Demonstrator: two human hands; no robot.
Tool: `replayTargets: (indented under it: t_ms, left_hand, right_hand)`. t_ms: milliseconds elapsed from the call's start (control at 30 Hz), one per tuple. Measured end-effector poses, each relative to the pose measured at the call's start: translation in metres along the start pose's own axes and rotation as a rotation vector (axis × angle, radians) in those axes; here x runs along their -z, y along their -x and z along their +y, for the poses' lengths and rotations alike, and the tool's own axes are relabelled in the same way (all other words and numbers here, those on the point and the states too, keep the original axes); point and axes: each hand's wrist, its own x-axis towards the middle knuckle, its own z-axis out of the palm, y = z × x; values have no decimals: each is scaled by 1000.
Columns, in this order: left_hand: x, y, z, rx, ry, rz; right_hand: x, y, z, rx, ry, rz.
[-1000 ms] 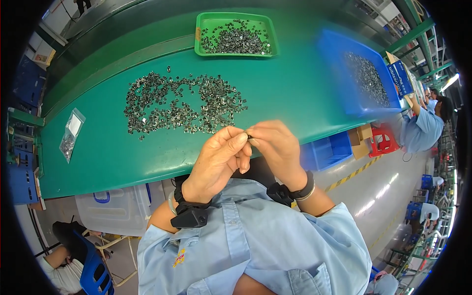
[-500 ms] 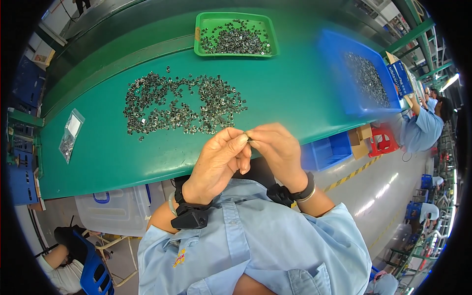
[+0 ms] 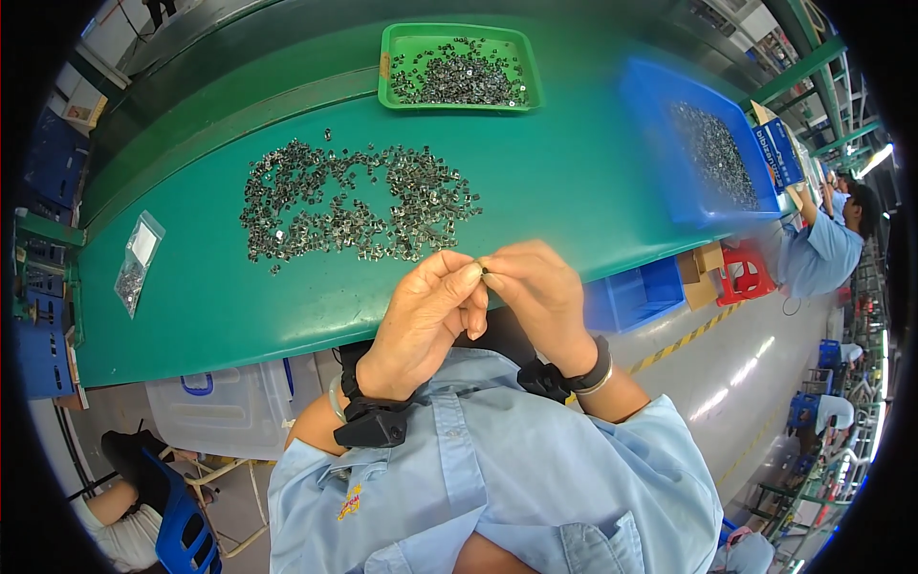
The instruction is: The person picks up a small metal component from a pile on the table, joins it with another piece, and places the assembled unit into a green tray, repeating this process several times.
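My left hand and my right hand meet fingertip to fingertip in front of my chest, by the near edge of the green table. Between the pinched fingers sits a small dark part, mostly covered by the fingertips. Its exact kind is too small to make out. Beyond my hands, a loose spread of small metal parts lies on the table, dark and silvery. Further back stands a green tray holding a heap of similar small parts.
A blue bin of small metal parts stands at the right. At the left lies a clear plastic bag. Under the table are a lidded clear box, another blue bin and a red stool. A co-worker is at far right.
My hands stay almost in place, with only slight finger and wrist movement around the small part. At far right, the co-worker's head and arm have shifted.
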Motion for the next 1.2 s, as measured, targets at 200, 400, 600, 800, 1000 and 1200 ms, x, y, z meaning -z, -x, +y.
replayTargets:
  t_ms: [200,400,600,800,1000,1200]
  left_hand:
    - [0,-1,-2,-2,-14,17]
    - [-1,-1,-2,-3,-39,32]
    - [-2,-1,1,-15,-39,21]
    - [-4,0,1,-15,-68,37]
    - [-6,0,1,-9,-67,18]
    - [-5,-1,1,20,-12,-6]
  right_hand:
    - [-1,-1,-4,-56,-67,14]
    - [-1,-1,-3,-57,-76,21]
    - [-2,1,-2,-69,-95,20]
    - [0,1,1,-59,-93,2]
    - [1,1,2,-182,-266,11]
    - [4,1,4,-225,-317,-22]
